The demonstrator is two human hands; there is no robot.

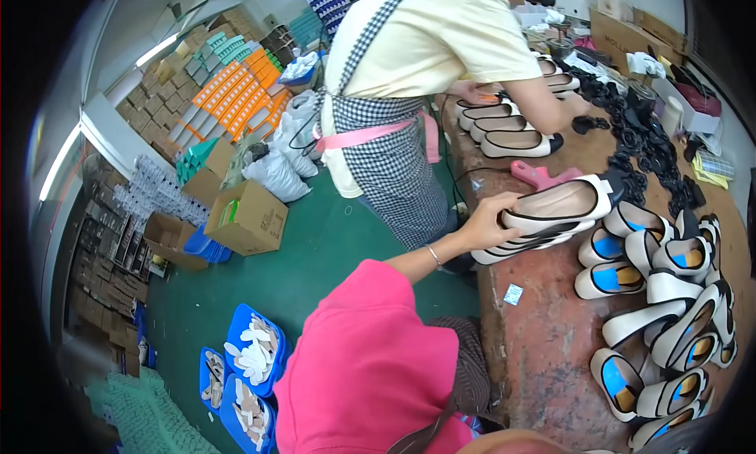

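My left hand [487,222] is holding a small stack of cream shoes [561,202] with black edging, which lie pressed one against another. Its fingers are clamped on the near end of the stack, and a thin bracelet [433,255] is around my wrist. The stack is at the left edge of the brownish-red worktop [543,332], with the toes pointing to the right; I cannot tell if it touches the surface. My right hand is not in view, so I cannot tell how its fingers are.

Just behind the stack lies a pink tool [539,174] with a handle. Nearer to me, a small pale-blue tag [513,294] lies flat. On the right there is a heap of similar shoes [668,287], several with blue and orange inside. Farther away, a co-worker [378,155] in a checked apron leans over a row of shoes [516,144], and beyond it many black pieces [638,143] are spread. On the green floor [315,241], to my left, blue baskets [282,365] contain pale flat pieces [256,355].
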